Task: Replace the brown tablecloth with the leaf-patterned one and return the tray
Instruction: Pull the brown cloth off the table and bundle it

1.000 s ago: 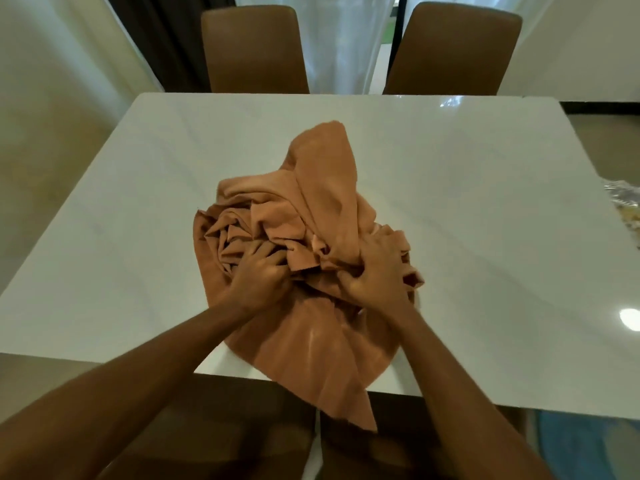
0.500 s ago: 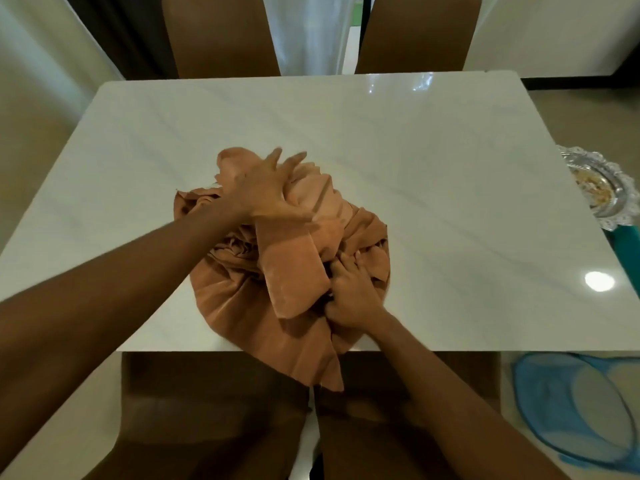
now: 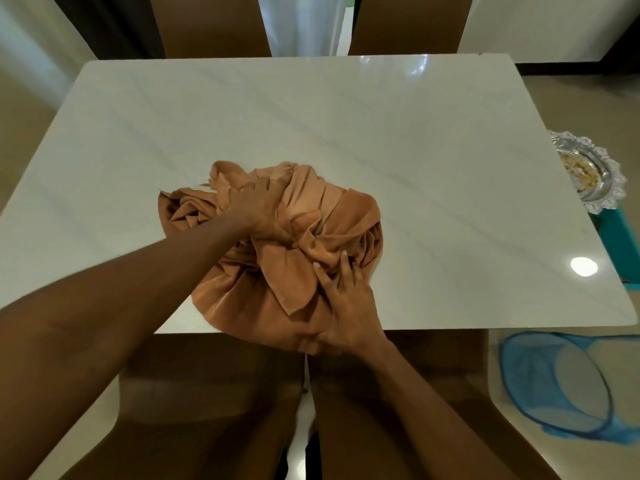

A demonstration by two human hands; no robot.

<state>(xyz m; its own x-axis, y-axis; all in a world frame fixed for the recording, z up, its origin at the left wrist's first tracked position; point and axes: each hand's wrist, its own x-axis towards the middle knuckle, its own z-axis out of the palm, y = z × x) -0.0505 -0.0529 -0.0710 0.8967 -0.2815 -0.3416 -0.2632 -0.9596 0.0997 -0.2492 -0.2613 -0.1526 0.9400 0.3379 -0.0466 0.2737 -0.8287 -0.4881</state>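
Observation:
The brown tablecloth (image 3: 325, 216) lies bunched into a round heap at the near edge of the white marble table (image 3: 346, 116). My left hand (image 3: 258, 211) grips folds on top of the heap. At the table's front edge my right hand (image 3: 344, 306) clasps the heap's near right side, fingers pressed into the cloth. A silver scalloped tray (image 3: 594, 174) with yellowish contents rests off the table's right side on something teal. No leaf-patterned cloth is in view.
Two brown chairs (image 3: 207, 26) stand at the far side, and two more are tucked under the near edge below my arms. A blue mesh hamper (image 3: 554, 386) sits on the floor at the right. White curtains hang behind the table.
My left hand came down from the far top of the heap and closed on folds at its middle. My right hand slid to the front edge, gathering the hanging flap in.

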